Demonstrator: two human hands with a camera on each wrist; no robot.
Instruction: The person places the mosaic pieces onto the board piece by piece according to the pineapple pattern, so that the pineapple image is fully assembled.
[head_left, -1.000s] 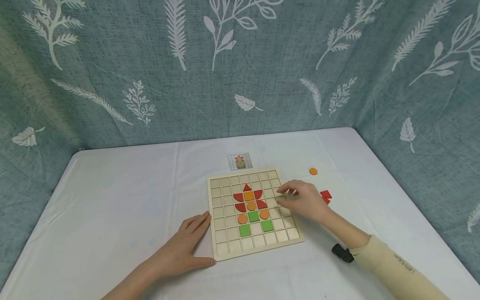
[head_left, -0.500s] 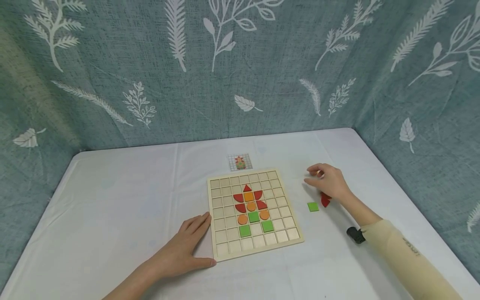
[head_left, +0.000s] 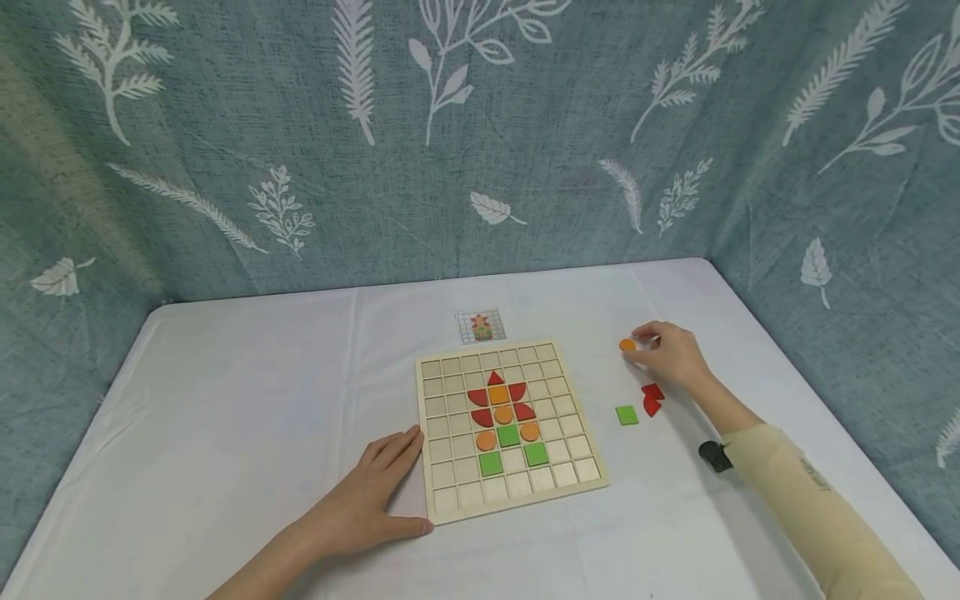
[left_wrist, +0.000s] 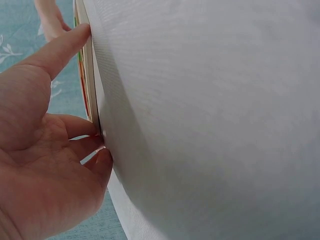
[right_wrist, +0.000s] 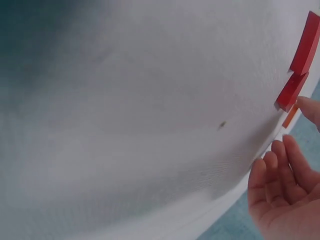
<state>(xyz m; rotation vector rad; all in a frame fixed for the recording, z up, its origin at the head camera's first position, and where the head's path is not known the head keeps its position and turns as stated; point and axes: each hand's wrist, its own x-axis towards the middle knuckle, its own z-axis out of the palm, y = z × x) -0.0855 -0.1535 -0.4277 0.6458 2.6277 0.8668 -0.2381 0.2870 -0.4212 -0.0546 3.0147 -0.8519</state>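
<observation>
My left hand (head_left: 367, 496) rests beside the wooden grid board (head_left: 517, 496), fingertips on its left edge and thumb at the near left corner. In the left wrist view the fingers (left_wrist: 102, 160) and thumb lie along the board's side. Over on the right, my right hand (head_left: 667, 354) has thumb and index finger on either side of an orange disc (head_left: 627, 344) lying on the table. The right wrist view shows the disc (right_wrist: 291, 116) between the two tips, with a narrow gap at the index finger. Red, orange and green tiles form a figure on the board.
Two red pieces (head_left: 652, 400) and a green square (head_left: 627, 415) lie right of the board. A small pattern card (head_left: 482, 326) sits behind it. A black object (head_left: 715, 456) is by the right sleeve. Patterned curtains hang behind the white table (head_left: 247, 400).
My right hand has left the board's right side and moved away to the right, down to the orange disc. This uncovered the green square. The left hand has stayed put.
</observation>
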